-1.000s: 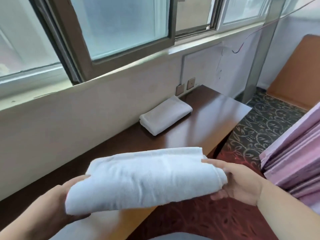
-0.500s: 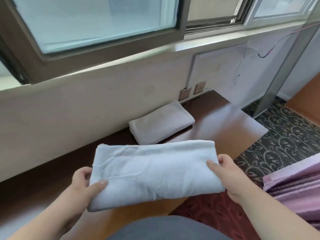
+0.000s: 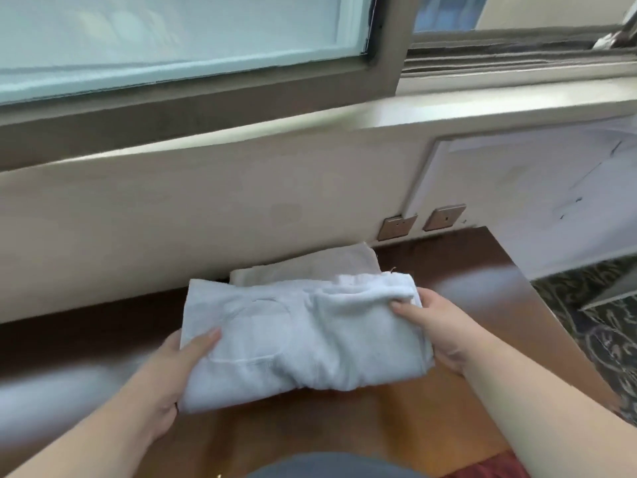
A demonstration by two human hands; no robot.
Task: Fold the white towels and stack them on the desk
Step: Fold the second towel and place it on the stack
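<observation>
Over the brown surface [image 3: 465, 267], two bare hands hold a folded white towel [image 3: 296, 336] by its two ends. Left hand [image 3: 172, 377] has a grip on the left end, with the thumb on top and the other fingers hidden under the cloth. Right hand [image 3: 437, 326] has a grip on the right end, thumb curled over the bunched fold. Whether the towel touches the wood or hangs just above it, I cannot tell. Behind it, close to the wall [image 3: 172, 215], lies a second folded towel [image 3: 310, 263], flat on the surface and partly hidden by the held one. Two sockets [image 3: 422, 222] sit on the wall just right of it. A window [image 3: 179, 32] runs along above. Patterned carpet [image 3: 599, 319] shows at the right.
</observation>
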